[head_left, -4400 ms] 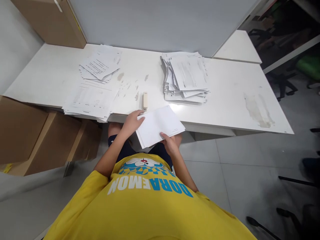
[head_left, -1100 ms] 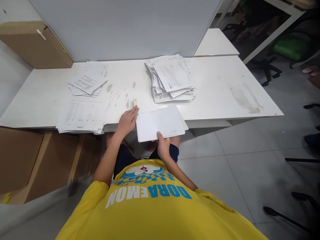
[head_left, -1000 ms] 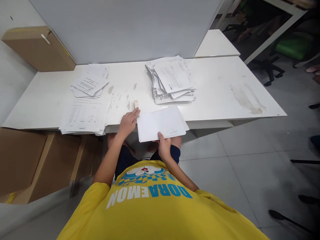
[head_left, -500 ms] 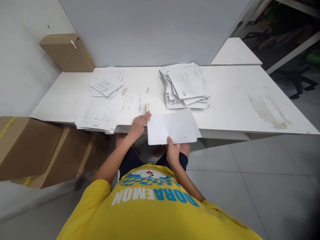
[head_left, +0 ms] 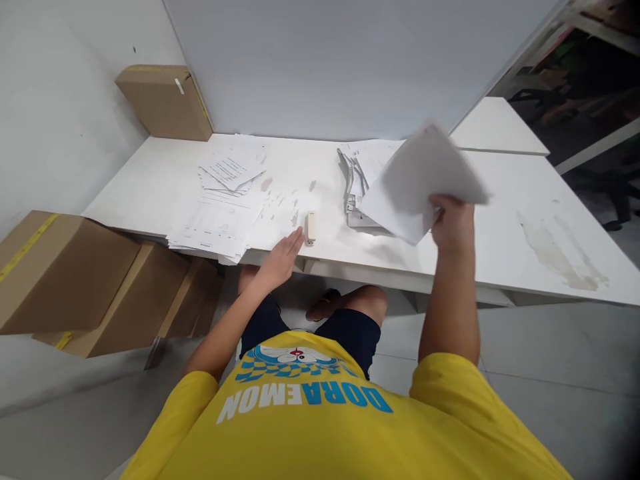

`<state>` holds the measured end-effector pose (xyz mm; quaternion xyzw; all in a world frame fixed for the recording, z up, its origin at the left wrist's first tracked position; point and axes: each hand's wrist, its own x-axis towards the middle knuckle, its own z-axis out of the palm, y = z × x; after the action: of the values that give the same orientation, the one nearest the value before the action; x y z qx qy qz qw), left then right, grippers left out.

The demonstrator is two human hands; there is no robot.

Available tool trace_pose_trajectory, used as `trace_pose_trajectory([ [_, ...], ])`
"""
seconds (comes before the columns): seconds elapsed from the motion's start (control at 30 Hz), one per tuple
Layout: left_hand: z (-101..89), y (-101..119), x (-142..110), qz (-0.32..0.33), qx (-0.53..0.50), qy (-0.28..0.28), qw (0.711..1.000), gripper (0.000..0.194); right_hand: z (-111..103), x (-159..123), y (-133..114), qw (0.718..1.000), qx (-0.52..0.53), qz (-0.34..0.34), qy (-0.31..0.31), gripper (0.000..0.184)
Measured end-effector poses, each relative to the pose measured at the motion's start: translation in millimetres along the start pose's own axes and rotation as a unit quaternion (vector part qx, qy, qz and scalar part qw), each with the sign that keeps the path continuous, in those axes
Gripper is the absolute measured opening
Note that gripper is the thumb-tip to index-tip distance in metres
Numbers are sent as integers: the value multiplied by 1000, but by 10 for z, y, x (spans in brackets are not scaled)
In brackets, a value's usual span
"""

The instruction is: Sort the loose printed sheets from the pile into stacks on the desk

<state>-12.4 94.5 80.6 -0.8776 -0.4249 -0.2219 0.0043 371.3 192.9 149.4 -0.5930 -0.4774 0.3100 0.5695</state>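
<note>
White paper sheets are held up by my right hand, its fingers closed on their lower right edge. Behind and partly under them lies a thick stack of printed papers, largely covered from view. My left hand rests at the table's front edge with fingers stretched out, holding nothing. Just right of its fingertips is a small cream stapler on the white table. Further left, a looser pile of printed papers reaches the front edge, with some sheets askew at its back.
A cardboard box stands at the table's back left corner, against the wall. More large cardboard boxes sit left of my legs. A grey panel closes off the back of the table. Worn stains mark the right side.
My right hand has lifted the sheets from the front edge up and to the right, over the thick stack. My left hand has come off the sheets, and the stapler is now fully visible.
</note>
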Motion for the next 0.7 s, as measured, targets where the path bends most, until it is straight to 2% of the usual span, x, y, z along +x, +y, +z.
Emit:
trace_pose_trajectory([
  [0.07, -184, -95, -194, -49, 55, 4, 997, 71, -25, 421, -63, 998, 11, 60, -33, 10],
  [0.13, -395, -260, -394, -148, 100, -3, 984, 71, -24, 735, -51, 993, -31, 108, -27, 14],
  [0.23, -644, -525, -651, -280, 128, -58, 950, 76, 8, 1036, 46, 987, -127, 98, 1, 24],
  [0.3, -730, -632, -773, -309, 126, -101, 937, 71, 51, 1136, 105, 982, -173, 70, 13, 32],
  [0.4, -772, -659, -885, -283, 133, -128, 941, 66, 188, 1083, 107, 977, -202, 6, 72, 32],
  [0.5, -792, -626, -951, -248, 148, -122, 950, 59, 522, 637, -26, 986, -99, -59, 119, 14],
  [0.57, -815, -626, -982, -227, 156, -114, 955, 58, 894, 71, -163, 995, 47, -61, 70, 6],
  [0.6, -827, -635, -996, -217, 159, -109, 957, 59, 1111, -277, -224, 992, 114, -43, 20, 5],
  [0.63, -838, -648, -1009, -209, 160, -102, 959, 60, 1334, -652, -269, 984, 167, -12, -68, 6],
  [0.67, -846, -662, -1023, -202, 160, -92, 962, 59, 1550, -1032, -293, 964, 204, 27, -168, 6],
  [0.7, -852, -675, -1039, -198, 156, -80, 964, 58, 1747, -1398, -294, 928, 230, 83, -279, 12],
])
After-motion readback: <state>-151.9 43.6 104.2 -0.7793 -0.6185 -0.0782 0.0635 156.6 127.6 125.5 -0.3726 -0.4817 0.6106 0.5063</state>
